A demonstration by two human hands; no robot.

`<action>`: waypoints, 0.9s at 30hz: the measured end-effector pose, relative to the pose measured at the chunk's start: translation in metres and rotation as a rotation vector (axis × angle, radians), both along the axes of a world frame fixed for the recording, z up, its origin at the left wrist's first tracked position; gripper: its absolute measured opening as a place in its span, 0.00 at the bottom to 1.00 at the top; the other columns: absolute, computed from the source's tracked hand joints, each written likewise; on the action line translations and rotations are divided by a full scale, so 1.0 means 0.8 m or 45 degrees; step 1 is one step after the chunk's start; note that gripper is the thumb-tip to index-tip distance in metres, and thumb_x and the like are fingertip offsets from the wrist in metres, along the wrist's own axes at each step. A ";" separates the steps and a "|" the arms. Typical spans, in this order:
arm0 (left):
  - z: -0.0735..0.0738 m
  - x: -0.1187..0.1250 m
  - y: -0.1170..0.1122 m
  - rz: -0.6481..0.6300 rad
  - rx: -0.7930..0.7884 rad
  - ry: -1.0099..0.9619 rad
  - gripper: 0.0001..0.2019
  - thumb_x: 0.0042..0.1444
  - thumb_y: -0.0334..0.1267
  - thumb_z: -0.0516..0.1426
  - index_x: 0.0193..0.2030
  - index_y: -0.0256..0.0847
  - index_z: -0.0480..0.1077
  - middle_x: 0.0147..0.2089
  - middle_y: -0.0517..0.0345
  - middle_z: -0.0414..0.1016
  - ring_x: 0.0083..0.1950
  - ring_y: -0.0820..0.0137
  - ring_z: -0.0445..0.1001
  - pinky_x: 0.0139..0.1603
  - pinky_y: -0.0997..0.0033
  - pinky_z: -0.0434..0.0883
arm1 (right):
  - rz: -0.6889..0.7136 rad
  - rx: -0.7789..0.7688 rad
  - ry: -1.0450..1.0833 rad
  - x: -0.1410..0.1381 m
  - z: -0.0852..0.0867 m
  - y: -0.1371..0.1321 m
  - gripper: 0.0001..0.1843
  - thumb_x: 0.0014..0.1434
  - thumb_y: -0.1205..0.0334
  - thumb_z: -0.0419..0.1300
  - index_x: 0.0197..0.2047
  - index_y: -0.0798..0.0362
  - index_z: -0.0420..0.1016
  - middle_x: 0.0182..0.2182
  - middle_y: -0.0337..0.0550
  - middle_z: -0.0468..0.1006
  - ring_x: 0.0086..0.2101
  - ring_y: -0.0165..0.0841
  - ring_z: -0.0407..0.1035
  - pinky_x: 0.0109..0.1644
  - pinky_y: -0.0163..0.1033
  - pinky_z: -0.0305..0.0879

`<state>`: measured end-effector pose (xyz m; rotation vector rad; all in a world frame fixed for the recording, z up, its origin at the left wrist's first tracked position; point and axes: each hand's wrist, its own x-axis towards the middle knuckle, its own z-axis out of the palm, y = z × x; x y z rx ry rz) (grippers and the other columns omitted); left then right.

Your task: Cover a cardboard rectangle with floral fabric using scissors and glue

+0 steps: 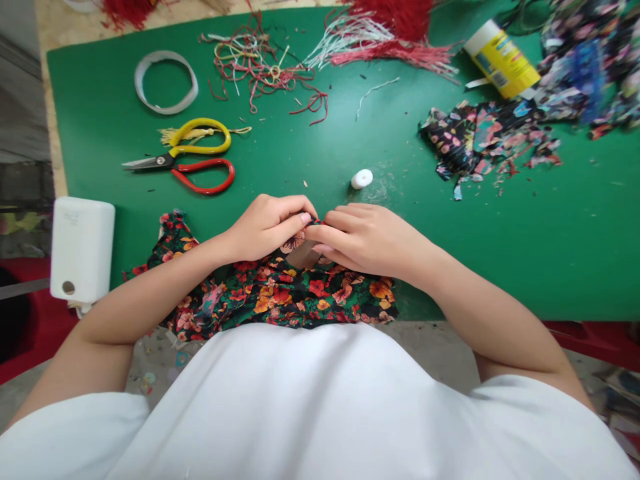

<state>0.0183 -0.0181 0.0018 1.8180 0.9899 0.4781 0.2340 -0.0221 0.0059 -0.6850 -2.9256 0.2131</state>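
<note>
A dark cloth with red and orange flowers (280,293) lies along the table's front edge, partly over my lap. My left hand (267,228) pinches its upper edge between thumb and fingers. Close beside it, my right hand (367,237) grips the same edge, fingers bent. Between and below the hands, a small flat brownish piece (303,255) lies against the cloth; my fingers hide part of it. Just beyond my right hand stands a small white cylinder (362,179), touched by neither hand.
Scissors with yellow and red handles (203,157) lie left, below a white ring (191,99). A white box-shaped device (83,247) sits at the left edge. Tangled threads (265,67), red tassels (395,20), a yellow glue tube (505,61) and cloth scraps (480,137) lie farther back.
</note>
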 end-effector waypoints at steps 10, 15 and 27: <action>0.000 0.001 0.000 -0.033 0.049 0.035 0.10 0.63 0.37 0.50 0.39 0.37 0.71 0.23 0.65 0.74 0.21 0.78 0.69 0.26 0.79 0.62 | -0.020 -0.010 -0.026 -0.001 0.001 -0.001 0.13 0.68 0.59 0.51 0.51 0.52 0.70 0.29 0.41 0.72 0.29 0.31 0.60 0.34 0.36 0.48; 0.000 0.001 0.000 -0.060 0.127 0.082 0.09 0.62 0.36 0.50 0.39 0.37 0.71 0.24 0.65 0.75 0.24 0.77 0.71 0.30 0.79 0.64 | -0.032 -0.027 -0.039 -0.002 0.002 -0.002 0.12 0.68 0.60 0.50 0.50 0.52 0.70 0.30 0.42 0.72 0.29 0.31 0.61 0.34 0.37 0.48; -0.002 0.000 0.000 -0.081 0.232 0.143 0.10 0.63 0.37 0.49 0.40 0.38 0.71 0.28 0.63 0.76 0.28 0.76 0.72 0.33 0.77 0.64 | -0.045 -0.070 -0.041 -0.001 0.002 -0.003 0.12 0.68 0.60 0.50 0.50 0.52 0.70 0.31 0.43 0.73 0.30 0.32 0.61 0.35 0.37 0.50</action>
